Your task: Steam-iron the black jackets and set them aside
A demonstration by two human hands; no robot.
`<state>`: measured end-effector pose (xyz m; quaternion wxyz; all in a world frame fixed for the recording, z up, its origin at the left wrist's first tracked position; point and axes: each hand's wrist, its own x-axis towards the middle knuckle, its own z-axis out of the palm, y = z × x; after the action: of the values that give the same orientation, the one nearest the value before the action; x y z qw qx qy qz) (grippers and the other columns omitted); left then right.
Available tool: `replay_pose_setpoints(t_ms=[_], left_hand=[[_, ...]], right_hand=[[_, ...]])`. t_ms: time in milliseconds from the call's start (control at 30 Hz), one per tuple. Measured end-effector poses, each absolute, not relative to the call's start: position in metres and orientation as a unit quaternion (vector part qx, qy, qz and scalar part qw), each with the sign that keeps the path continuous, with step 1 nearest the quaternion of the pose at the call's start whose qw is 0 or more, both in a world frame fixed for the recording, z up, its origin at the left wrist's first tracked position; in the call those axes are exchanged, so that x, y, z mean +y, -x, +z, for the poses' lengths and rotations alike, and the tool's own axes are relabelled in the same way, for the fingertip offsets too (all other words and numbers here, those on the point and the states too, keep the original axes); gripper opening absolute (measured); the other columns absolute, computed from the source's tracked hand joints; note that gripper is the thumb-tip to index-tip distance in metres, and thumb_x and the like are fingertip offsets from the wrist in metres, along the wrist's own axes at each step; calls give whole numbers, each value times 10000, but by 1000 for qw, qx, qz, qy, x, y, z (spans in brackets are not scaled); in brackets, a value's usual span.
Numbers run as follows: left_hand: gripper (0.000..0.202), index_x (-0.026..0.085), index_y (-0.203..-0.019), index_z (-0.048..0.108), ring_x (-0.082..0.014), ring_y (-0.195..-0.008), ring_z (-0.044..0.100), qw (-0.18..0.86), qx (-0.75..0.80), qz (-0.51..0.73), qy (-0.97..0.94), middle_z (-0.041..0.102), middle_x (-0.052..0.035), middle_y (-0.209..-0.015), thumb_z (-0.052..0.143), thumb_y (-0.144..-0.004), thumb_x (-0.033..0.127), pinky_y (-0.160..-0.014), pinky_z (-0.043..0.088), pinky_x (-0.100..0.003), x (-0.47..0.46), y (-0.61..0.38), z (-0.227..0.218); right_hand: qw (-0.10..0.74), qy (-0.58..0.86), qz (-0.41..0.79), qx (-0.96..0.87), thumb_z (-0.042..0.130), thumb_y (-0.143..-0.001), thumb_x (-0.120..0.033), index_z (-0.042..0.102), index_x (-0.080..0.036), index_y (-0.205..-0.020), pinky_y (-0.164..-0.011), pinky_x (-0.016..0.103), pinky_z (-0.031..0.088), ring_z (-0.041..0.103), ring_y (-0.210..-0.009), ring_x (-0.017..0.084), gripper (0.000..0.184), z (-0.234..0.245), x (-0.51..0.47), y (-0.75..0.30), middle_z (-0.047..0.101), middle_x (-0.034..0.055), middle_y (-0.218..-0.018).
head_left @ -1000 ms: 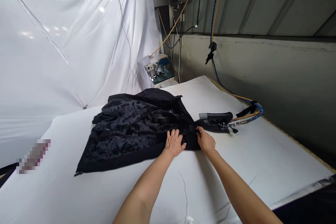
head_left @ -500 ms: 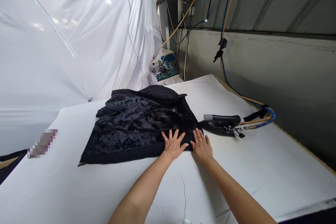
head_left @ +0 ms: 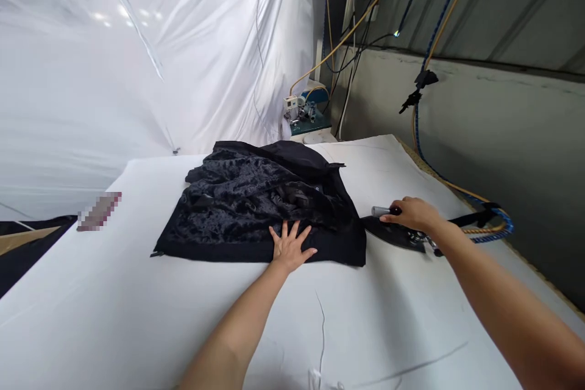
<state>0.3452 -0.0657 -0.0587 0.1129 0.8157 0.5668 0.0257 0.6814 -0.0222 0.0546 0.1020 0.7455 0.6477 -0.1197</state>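
A black garment with a crushed, velvety inner face and smooth black borders [head_left: 237, 198] lies spread on a broad white-covered table [head_left: 183, 317], in front of the person. From the garment's middle, with twelve o'clock pointing away from the person, the left hand [head_left: 289, 248] presses at about five o'clock, near the closest edge. Its fingers are straight and fanned apart, palm down on the cloth, gripping nothing.

The right hand [head_left: 415, 214] is at three o'clock, off the cloth, its fingers curled closed over the black handle of a dark, pointed steam iron with a grey-tipped grip [head_left: 395, 236]. The iron sits on the table, its tip aimed at nine o'clock, right at the garment's edge; whether the two touch is hard to tell. Blue and tan hoses [head_left: 496, 233] loop at the iron's three o'clock end.

A thin white thread [head_left: 322, 332] trails at five o'clock from the left hand. At one o'clock past the garment stands a small metal-fitted machine on a green base [head_left: 299, 114]; a glossy white curtain [head_left: 201, 61] hangs at eleven.
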Motion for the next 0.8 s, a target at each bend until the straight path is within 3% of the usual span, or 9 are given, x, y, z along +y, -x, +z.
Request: replay_pose_setpoints(t_ms=[100, 333, 433, 533, 600, 700, 800], left_hand=[[664, 433, -1337, 239, -397, -1297, 99, 111, 567, 28, -816, 224, -3, -1449, 297, -735, 708, -922, -40, -710, -67, -344, -59], [643, 428, -1340, 237, -389, -1304, 67, 148, 557, 35, -816, 208, 4, -1451, 333, -753, 673, -925, -25, -711, -62, -341, -59], [524, 400, -1321, 311, -346, -1295, 134, 139, 537, 86, -828, 259, -13, -1423, 400, -816, 509, -963, 21, -678, -67, -324, -54], [347, 344, -1169, 517, -230, -1210, 305, 89, 542, 150, -822, 442, -28, -1262, 389, -857, 261, -1054, 56, -544, -80, -298, -52], [310, 321, -1086, 576, -194, -1116, 386, 77, 558, 155, -812, 511, -35, -1126, 403, -848, 223, -1070, 107, -481, -88, -280, -54], [340, 352, -1157, 529, -241, -1141, 357, 76, 596, 123, -790, 481, -37, -1168, 468, -823, 332, -1039, 120, -549, -94, -259, -63], [455, 433, -1266, 388, -348, -1260, 186, 85, 636, 90, -762, 370, -14, -1329, 436, -815, 472, -961, 56, -677, -93, -244, -71]], right_hand=[[139, -725, -207, 641, 516, -629, -680, 645, -204, -924, -727, 357, 404, 566, -901, 292, 574, 47, -14, -688, 645, 119, -934], [102, -785, -194, 580, 291, -671, -776, 644, -198, -847, -680, 402, 414, 580, -873, 328, 700, 45, -56, -688, 651, 148, -941], [77, -794, -178, 576, 281, -677, -775, 622, -192, -847, -636, 358, 418, 597, -800, 293, 697, 63, -72, -686, 655, 146, -889], [75, -747, -167, 639, 350, -664, -763, 603, -213, -853, -612, 319, 403, 598, -754, 262, 635, 75, -82, -659, 657, 106, -831], [90, -698, -173, 689, 373, -661, -755, 607, -221, -847, -609, 308, 390, 597, -752, 259, 612, 73, -82, -628, 656, 92, -803], [119, -635, -179, 742, 412, -642, -750, 621, -214, -845, -618, 314, 379, 594, -765, 274, 610, 60, -74, -580, 651, 95, -776], [130, -614, -167, 760, 417, -667, -724, 622, -198, -858, -635, 320, 378, 591, -783, 275, 595, 47, -58, -547, 647, 100, -786]])
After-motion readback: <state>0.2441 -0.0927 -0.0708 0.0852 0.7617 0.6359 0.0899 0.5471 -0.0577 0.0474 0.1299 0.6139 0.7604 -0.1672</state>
